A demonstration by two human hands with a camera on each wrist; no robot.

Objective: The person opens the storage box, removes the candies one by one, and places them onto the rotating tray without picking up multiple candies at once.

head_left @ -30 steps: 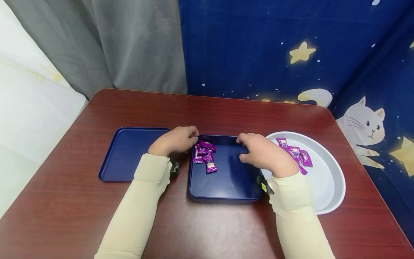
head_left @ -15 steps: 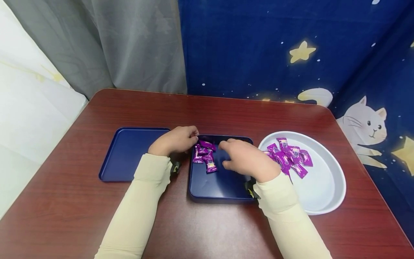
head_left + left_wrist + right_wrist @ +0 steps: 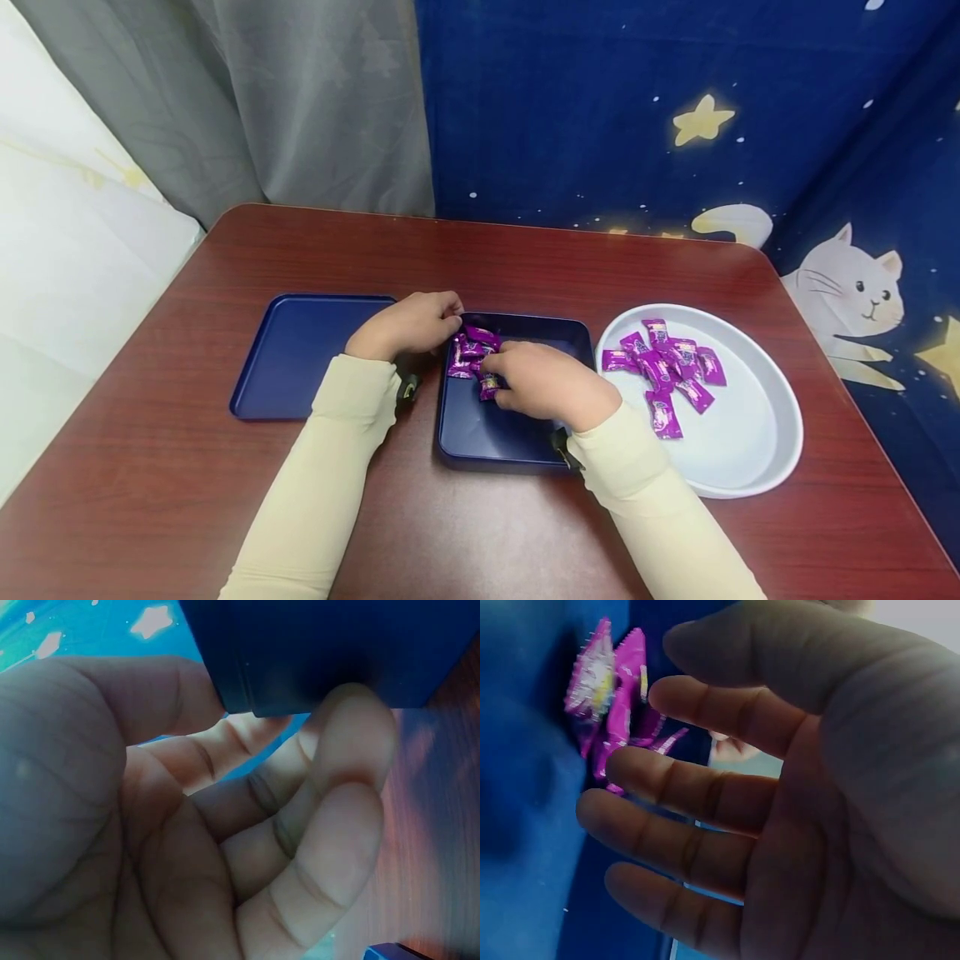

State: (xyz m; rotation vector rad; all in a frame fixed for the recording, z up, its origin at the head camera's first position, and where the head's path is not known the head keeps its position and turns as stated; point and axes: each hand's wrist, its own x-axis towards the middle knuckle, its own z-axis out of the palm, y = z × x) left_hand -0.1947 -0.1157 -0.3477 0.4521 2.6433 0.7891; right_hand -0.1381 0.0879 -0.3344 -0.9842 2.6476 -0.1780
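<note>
A navy rectangular box (image 3: 517,437) sits mid-table, with several purple-wrapped candies (image 3: 461,367) bunched at its far left. My left hand (image 3: 408,325) grips the box's far left corner; in the left wrist view, its thumb and curled fingers (image 3: 352,742) meet the box wall. My right hand (image 3: 551,383) is inside the box, palm toward the candies. In the right wrist view its fingers (image 3: 667,825) are loosely extended and spread, holding nothing, with the fingertips close to the wrapped candies (image 3: 622,705). In the head view, the right fingertips overlap the nearest candy.
To the left lies a flat navy lid (image 3: 300,358), its right side partly hidden by my left hand. A round white tray (image 3: 750,450) on the right bears several more purple candies (image 3: 663,415). Beneath everything is a reddish-brown table (image 3: 450,533), with curtains behind it.
My right hand has moved left and down from the box's right side to the candies inside. More of the white tray's candies now show. My left hand stays at the corner.
</note>
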